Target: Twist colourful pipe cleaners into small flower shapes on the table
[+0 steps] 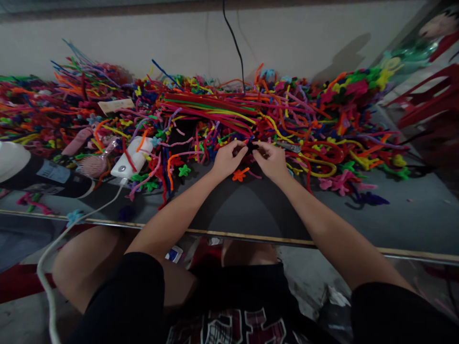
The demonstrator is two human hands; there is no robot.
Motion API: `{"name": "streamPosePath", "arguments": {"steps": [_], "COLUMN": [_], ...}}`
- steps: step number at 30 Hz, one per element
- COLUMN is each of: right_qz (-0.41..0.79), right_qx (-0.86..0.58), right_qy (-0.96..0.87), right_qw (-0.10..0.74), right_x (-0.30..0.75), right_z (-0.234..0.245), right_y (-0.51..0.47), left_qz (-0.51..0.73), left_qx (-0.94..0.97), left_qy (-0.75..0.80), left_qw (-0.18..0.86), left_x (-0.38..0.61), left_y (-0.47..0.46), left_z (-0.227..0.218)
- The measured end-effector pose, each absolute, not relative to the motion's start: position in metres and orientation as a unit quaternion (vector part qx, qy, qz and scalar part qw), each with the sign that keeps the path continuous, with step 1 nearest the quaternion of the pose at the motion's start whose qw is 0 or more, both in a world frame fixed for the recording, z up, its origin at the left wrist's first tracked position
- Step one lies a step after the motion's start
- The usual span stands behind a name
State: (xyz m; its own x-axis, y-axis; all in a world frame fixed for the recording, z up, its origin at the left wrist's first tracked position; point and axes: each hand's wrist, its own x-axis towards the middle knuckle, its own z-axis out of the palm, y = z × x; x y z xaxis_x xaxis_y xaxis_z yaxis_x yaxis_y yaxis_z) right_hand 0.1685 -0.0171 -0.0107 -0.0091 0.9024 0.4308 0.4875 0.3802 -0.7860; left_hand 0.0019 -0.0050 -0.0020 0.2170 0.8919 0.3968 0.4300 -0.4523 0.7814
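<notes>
My left hand [228, 160] and my right hand [273, 161] meet at the near side of a heap of colourful pipe cleaners [215, 112]. Between their fingertips is a small dark fuzzy pipe cleaner [253, 146], pinched from both sides; its exact shape is too dim to make out. Just below my left fingertips, an orange pipe-cleaner flower [239, 175] lies on the grey tabletop [236, 210]. Behind my right hand the end of a flat metal tool [289, 147] shows, partly covered.
A white power strip [132, 157] with a cable stands left, beside a pink hairbrush [93, 166] and a dark cylinder with a white end [46, 173]. A black cord [234, 40] hangs down the wall. Red chairs [426, 98] and part of another person appear at right.
</notes>
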Motion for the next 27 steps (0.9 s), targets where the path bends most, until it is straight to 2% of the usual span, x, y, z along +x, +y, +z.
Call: {"name": "streamPosePath", "arguments": {"steps": [27], "right_qz": [0.209], "right_qx": [-0.498], "right_qy": [-0.671], "right_qw": [0.508], "right_x": [0.1664], "right_z": [-0.0073], "right_y": [-0.0197], "left_qz": [0.456], "left_qx": [0.72], "left_qy": [0.449], "left_qw": [0.268], "left_x": [0.001], "left_y": [0.0001], "left_z": [-0.0077]}}
